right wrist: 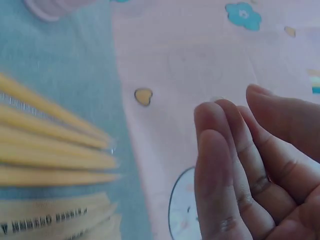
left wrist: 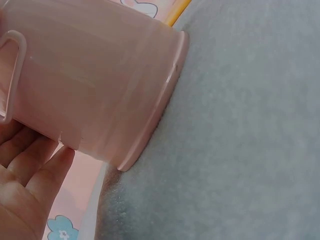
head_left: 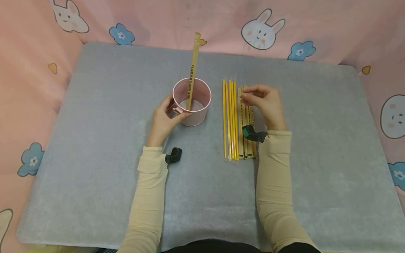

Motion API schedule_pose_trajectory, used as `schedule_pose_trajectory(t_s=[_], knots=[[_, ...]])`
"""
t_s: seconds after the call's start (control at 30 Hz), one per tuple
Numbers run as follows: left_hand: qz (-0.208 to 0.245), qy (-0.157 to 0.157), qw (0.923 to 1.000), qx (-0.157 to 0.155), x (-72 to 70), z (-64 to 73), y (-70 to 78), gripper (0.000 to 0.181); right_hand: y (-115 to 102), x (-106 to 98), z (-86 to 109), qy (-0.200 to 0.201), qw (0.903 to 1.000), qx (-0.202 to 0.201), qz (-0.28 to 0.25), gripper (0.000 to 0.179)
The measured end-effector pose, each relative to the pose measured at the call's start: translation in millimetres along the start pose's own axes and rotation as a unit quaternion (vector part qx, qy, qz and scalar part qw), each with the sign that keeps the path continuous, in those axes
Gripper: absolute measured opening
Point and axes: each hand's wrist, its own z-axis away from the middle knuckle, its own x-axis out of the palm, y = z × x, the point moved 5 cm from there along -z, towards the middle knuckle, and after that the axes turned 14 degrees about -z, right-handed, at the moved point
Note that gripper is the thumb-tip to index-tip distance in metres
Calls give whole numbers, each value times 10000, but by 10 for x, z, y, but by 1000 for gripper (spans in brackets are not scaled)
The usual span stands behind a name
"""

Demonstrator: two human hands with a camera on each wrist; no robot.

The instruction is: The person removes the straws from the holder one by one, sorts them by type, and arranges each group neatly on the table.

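Observation:
My left hand (head_left: 162,121) grips a pink cup (head_left: 194,117) at its left side, with the thumb near the rim; the fingers lie against the cup's wall in the left wrist view. One brown paper-wrapped straw (head_left: 192,75) with printed characters leans in the cup and sticks up well above its rim. My right hand (head_left: 267,102) hovers over the top ends of several paper-wrapped straws (head_left: 245,144) lying side by side. In the right wrist view its fingers (right wrist: 212,160) are gently bent, with a gap to the thumb and nothing held.
Several yellow straws (head_left: 230,123) in clear sleeves lie left of the paper-wrapped ones, between them and the cup. Everything rests on a grey cloth-covered table (head_left: 95,140). A pink curtain (head_left: 215,21) with rabbits and flowers hangs around the table's back and sides.

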Motion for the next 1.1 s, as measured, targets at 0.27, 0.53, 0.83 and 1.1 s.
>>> schedule_pose_trajectory(t_s=[0.27,0.53,0.83,1.1], knots=[[-19,-19,10000,-7,8,9,-21,70,-45,206,-2,-153,9997,-187,34,15],[37,33,9999,109,25,0,-70,70,-58,424,-68,-219,9995,-88,208,18],[-44,55,9999,134,13,-3,-78,72,-119,780,-227,-429,9984,-181,314,13],[-87,92,9998,145,9,-15,-69,72,-175,1042,-365,-473,9966,-451,498,16]])
